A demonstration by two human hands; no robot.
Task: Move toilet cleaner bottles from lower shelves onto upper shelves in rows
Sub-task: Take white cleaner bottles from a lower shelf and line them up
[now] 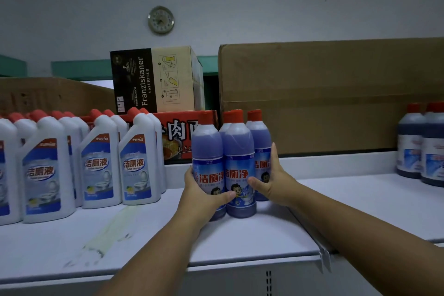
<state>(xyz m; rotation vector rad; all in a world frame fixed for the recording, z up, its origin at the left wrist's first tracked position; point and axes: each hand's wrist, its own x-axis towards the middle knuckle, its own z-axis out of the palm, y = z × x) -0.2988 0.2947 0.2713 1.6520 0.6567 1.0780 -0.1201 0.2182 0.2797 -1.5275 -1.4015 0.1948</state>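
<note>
A tight cluster of several blue toilet cleaner bottles with red caps stands upright on the white upper shelf. My left hand grips the cluster from its left side, thumb across the front labels. My right hand presses against its right side, thumb on the front bottle and fingers up along the rightmost one. The rear bottles are mostly hidden behind the front ones.
Rows of white toilet cleaner bottles with red caps fill the shelf's left part. More dark blue bottles stand at the far right. Cardboard boxes, a beer carton and a red carton line the back. A yellowish stain marks the shelf.
</note>
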